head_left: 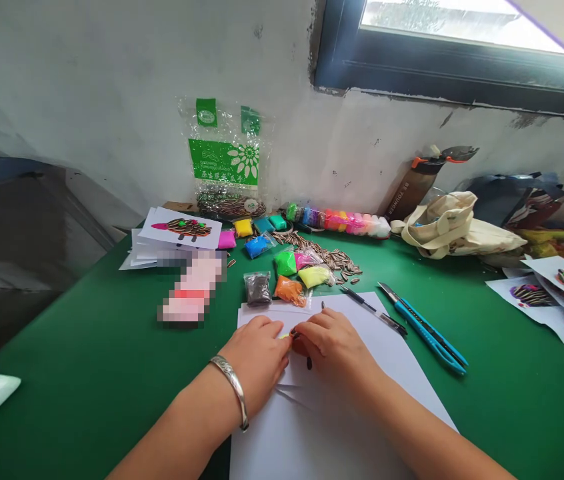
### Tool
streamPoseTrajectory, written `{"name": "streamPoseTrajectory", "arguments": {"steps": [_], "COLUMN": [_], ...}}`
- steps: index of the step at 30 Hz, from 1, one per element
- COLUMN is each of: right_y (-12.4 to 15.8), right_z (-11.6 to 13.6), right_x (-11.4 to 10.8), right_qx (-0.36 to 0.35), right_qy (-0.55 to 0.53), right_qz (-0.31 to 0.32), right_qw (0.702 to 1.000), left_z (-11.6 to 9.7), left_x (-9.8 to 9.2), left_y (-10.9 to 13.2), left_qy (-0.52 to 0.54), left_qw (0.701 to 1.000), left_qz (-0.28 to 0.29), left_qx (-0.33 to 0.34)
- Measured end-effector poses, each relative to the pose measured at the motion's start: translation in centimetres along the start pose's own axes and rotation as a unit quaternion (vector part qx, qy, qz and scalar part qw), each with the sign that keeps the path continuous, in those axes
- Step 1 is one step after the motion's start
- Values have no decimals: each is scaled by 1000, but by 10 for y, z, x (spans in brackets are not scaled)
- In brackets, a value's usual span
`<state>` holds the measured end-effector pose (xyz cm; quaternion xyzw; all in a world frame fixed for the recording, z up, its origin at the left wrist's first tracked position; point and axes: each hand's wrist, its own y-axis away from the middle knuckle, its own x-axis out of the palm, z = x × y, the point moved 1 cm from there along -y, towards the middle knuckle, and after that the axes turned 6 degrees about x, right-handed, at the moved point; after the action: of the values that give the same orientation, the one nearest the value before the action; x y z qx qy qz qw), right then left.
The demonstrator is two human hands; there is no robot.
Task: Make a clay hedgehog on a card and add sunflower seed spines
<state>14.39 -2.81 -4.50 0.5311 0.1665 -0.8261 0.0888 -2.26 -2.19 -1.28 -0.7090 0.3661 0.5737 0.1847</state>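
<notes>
On a stack of white paper [327, 420], a small orange clay shape [301, 347] lies between my two hands, mostly covered by my fingers. A thin yellow strip [285, 336] shows at its left, and a dark seed [309, 363] sits at its lower edge. My left hand [259, 360], with a silver bracelet [232, 387] on the wrist, rests on the paper beside the clay, its fingers lying down. Thumb and forefinger of my right hand [335, 343] pinch a small dark sunflower seed [294, 333] over the clay.
Behind the paper lie bags of coloured clay [286, 263], loose sunflower seeds [335, 257] and a seed bag [227, 167]. A pen [375, 311] and a blue utility knife [425, 330] lie at right. Decorated cards [182, 228] are stacked back left, more cards [537, 295] at right.
</notes>
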Motion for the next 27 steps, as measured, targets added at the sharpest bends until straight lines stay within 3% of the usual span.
{"name": "streamPoseTrajectory", "arguments": {"steps": [5, 27], "right_y": [0, -1], "right_z": [-2, -2], "right_x": [4, -3], "right_qx": [-9, 67], "right_qy": [20, 12], "right_qz": [-22, -5], "right_qw": [1000, 998], "left_z": [-2, -1], "left_x": [-2, -1], "left_y": [0, 1], "left_qy": [-10, -3], "left_qw": [1000, 1000], "left_qz": [10, 8], "left_qx": [-3, -3]}}
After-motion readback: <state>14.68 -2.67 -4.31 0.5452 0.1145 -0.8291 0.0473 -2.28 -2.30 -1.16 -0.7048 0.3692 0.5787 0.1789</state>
